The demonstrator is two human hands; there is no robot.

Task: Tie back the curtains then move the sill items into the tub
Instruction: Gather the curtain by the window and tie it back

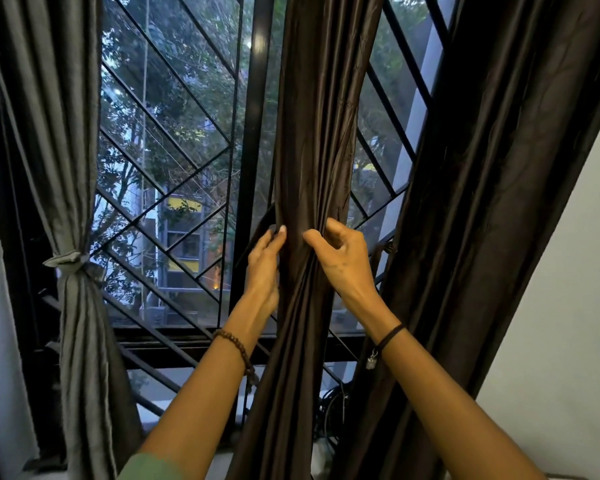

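Note:
A dark brown satin curtain (pixel 312 140) hangs in the middle of the window, bunched into a narrow column. My left hand (pixel 264 261) wraps around its left side, fingertips on the front folds. On the right side, my right hand (pixel 340 258) pinches the gathered cloth between thumb and curled fingers. A grey curtain (pixel 73 188) at the left hangs gathered by a grey tie-back (pixel 65 259). Another dark brown curtain (pixel 499 202) hangs loose at the right. Little of the sill shows: only dark cables (pixel 333 407) low behind the middle curtain.
Black diagonal window bars (pixel 174 216) and a black upright frame post (pixel 253 133) stand behind the curtains. A white wall (pixel 568 306) runs along the right. Trees and a building show outside.

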